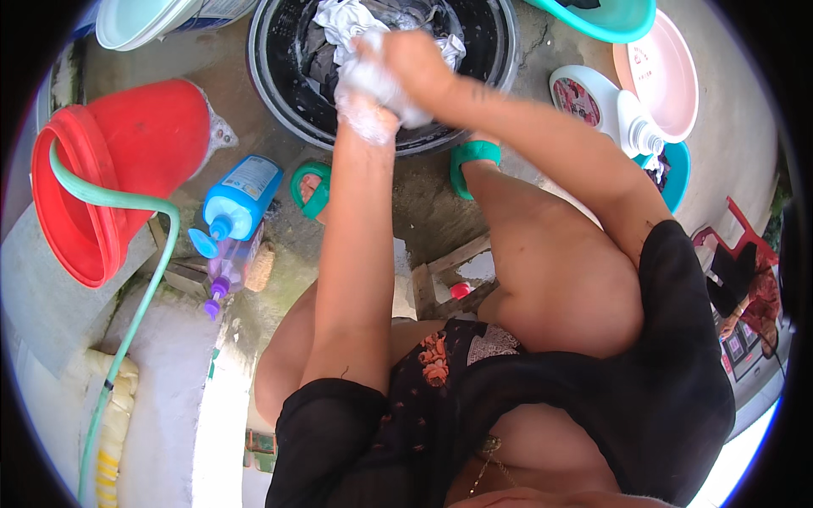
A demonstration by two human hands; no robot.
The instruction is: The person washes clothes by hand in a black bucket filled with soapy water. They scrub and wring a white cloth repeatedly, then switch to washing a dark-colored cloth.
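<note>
Both hands are over a large black plastic basin (pixel 277 95), gripping a bunched, sudsy white cloth (pixel 381 82) between them. My left hand (pixel 367 120), coated in foam, is at the near side of the cloth. Above and to the right, my right hand (pixel 416 66) presses onto the same cloth; it is slightly blurred, and its fingers are partly hidden. Inside the basin lie a white garment (pixel 346 22) and dark grey wet fabric (pixel 322 71) with suds around them.
On the left are a tipped red bucket (pixel 152 133) with a green hose (pixel 149 254), a blue detergent bottle (pixel 244 190), a purple-capped bottle (pixel 232 263) and a brush (pixel 260 267). A white detergent bottle (pixel 594 105), pink basin (pixel 667 76) and teal basin (pixel 679 178) are right. A person (pixel 762 292) is far right.
</note>
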